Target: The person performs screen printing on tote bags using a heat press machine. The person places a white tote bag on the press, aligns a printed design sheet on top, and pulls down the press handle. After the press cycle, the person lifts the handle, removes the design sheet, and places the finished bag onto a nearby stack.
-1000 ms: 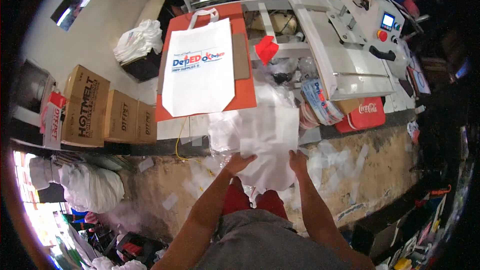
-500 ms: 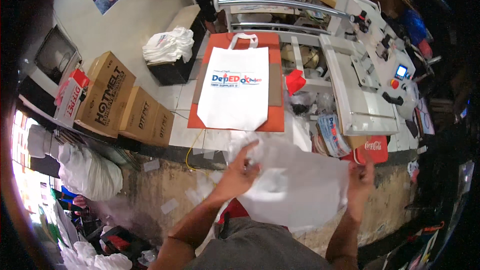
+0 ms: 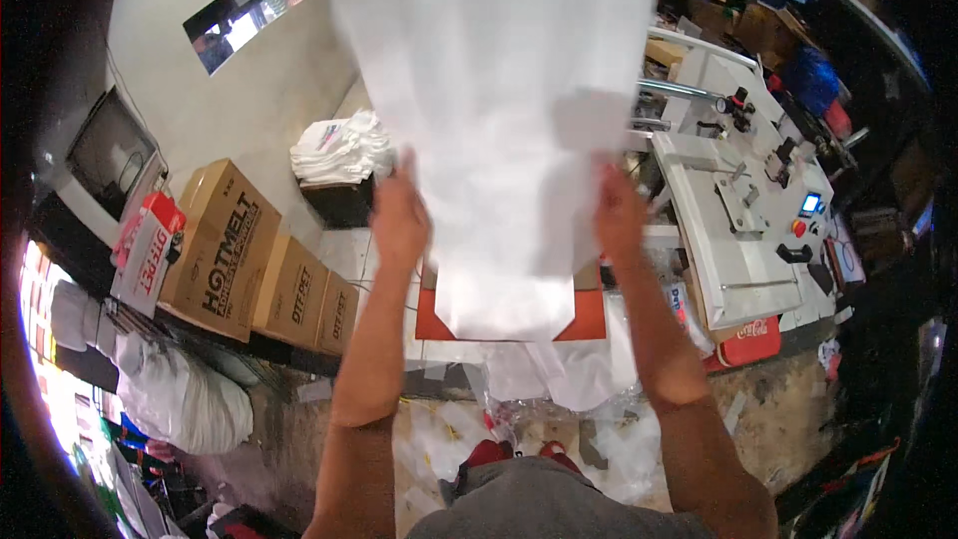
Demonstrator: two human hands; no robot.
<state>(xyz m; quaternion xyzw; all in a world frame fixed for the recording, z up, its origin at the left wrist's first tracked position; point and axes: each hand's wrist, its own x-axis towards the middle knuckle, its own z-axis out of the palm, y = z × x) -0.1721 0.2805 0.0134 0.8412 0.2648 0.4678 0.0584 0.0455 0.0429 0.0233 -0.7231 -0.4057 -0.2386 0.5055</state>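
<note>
Both hands hold up a motion-blurred white non-woven bag (image 3: 499, 60), its top cut off by the picture's upper edge. My left hand (image 3: 399, 220) grips its left side and my right hand (image 3: 617, 205) its right side, fingers partly hidden and smeared. Behind and below the raised bag, the bottom of another white bag (image 3: 504, 304) shows on an orange board (image 3: 589, 319), its upper part hidden. Crumpled white plastic sheeting (image 3: 559, 379) lies just below that board.
A white press machine (image 3: 718, 279) with a small control box (image 3: 811, 215) stands at right, above a red box (image 3: 748, 339). Cardboard cartons (image 3: 225, 240) line the left, near a stack of white bags (image 3: 337, 145) on a dark stand. Scraps (image 3: 639, 449) litter the floor.
Both hands have lifted the bag from low near my body to high in front, spreading it upright. It now hides most of the printed bag on the orange board.
</note>
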